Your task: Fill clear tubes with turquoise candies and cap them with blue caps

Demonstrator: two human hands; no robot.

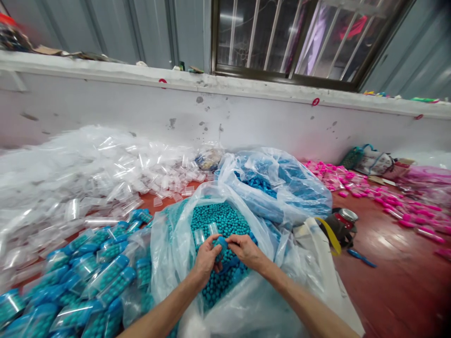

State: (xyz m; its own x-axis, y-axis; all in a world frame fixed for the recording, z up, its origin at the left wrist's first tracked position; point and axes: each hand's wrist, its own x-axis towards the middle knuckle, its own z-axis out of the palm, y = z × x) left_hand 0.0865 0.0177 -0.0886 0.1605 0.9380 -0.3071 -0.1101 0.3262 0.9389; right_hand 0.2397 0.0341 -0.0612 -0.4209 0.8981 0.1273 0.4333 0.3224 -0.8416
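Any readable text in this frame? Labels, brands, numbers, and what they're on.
None readable.
Patterned bag by the wall: print too small and blurred to read.
Dark jar with metal lid: no legible label.
Filled blue packets and empty clear pouches: no print visible.
Red marks on the ledge: blurred, cannot tell if characters.
Blue piece held by left hand and right hand: no marking visible.

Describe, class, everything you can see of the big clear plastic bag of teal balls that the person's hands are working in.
The big clear plastic bag is thin, crinkled, glossy film, standing open with its rim pushed outward. It holds a heap of small teal balls, with a couple of small clear tubes lying on top. It sits on the red-brown floor, between filled packets on the left and a second bag of blue pieces behind. The left hand and right hand meet over the balls, pinching a small blue piece.
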